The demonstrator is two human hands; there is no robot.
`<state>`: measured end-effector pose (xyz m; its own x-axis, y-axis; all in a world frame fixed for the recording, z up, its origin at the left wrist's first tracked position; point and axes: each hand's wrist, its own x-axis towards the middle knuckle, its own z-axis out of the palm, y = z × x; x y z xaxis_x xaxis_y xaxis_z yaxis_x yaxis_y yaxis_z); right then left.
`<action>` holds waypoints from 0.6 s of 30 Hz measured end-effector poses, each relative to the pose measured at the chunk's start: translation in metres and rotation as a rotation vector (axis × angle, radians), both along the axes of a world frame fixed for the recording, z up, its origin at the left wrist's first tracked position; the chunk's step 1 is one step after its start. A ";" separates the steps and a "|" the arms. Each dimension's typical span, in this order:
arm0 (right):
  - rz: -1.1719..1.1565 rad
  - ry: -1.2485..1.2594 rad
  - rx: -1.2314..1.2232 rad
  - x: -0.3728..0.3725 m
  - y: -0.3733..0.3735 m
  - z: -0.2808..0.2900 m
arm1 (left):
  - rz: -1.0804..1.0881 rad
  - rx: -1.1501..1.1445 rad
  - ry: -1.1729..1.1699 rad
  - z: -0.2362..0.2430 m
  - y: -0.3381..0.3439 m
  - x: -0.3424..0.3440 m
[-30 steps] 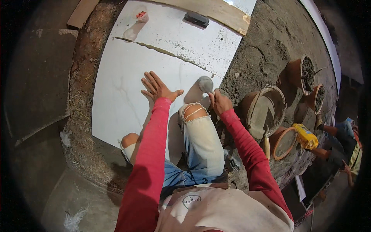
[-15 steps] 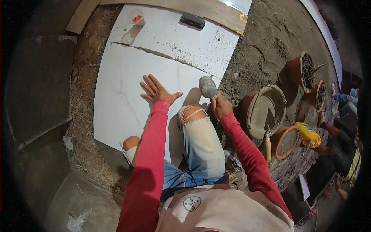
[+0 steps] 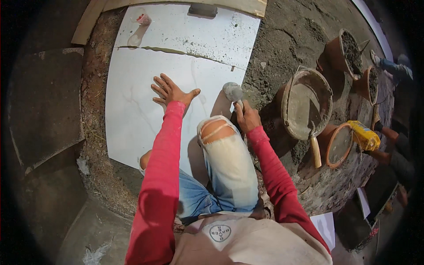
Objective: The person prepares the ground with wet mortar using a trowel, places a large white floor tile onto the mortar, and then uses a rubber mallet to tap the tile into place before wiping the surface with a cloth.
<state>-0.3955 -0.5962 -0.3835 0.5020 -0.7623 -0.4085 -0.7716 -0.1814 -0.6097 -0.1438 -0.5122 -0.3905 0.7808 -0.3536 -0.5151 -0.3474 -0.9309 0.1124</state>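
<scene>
My left hand (image 3: 173, 92) lies with fingers spread on a large white tile (image 3: 137, 106) with faint veining. My right hand (image 3: 248, 117) grips the handle of a rubber mallet with a grey head (image 3: 232, 91). The mallet head is over the tile's right edge, its shadow falling to the left; whether it touches the tile I cannot tell. A second white tile (image 3: 176, 33), speckled with dirt, lies beyond a dark, uneven joint. My knee in torn jeans (image 3: 227, 154) is between my arms.
Grey mortar (image 3: 282, 53) spreads right of the tiles. Nearby stand a bucket (image 3: 329, 106) with a wooden-handled trowel (image 3: 316, 152), more mortar buckets (image 3: 342, 53) and a yellow container (image 3: 364, 134). On the far tile are a dark block (image 3: 202, 10) and a cup (image 3: 143, 19). Another person's arm (image 3: 388, 132) shows at right.
The view has turned slightly, shifting the tiles left and up. The mallet's head has tilted in my right hand's grip. My left hand stays spread on the tile.
</scene>
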 end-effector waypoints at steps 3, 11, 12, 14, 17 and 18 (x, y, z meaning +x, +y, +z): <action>-0.026 -0.047 0.067 -0.033 0.025 -0.014 | 0.016 0.046 0.017 0.002 -0.002 0.002; -0.208 -0.425 0.140 -0.106 0.091 -0.002 | -0.042 -0.040 -0.140 -0.017 0.004 0.000; -0.194 -0.450 0.062 -0.118 0.099 -0.002 | -0.064 -0.069 -0.136 -0.017 0.003 -0.003; -0.192 -0.454 -0.039 -0.143 0.124 -0.006 | -0.064 -0.146 -0.277 -0.029 0.004 -0.032; -0.166 -0.396 0.003 -0.178 0.153 -0.003 | -0.519 -0.385 -0.504 -0.048 0.001 -0.067; -0.164 -0.399 -0.004 -0.185 0.159 0.001 | -0.644 -0.391 -0.511 -0.048 -0.006 -0.082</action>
<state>-0.5808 -0.4373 -0.3824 0.4919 -0.8464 -0.2040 -0.4946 -0.0789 -0.8655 -0.2260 -0.5182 -0.4384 0.4719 -0.8772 0.0882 -0.8814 -0.4673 0.0687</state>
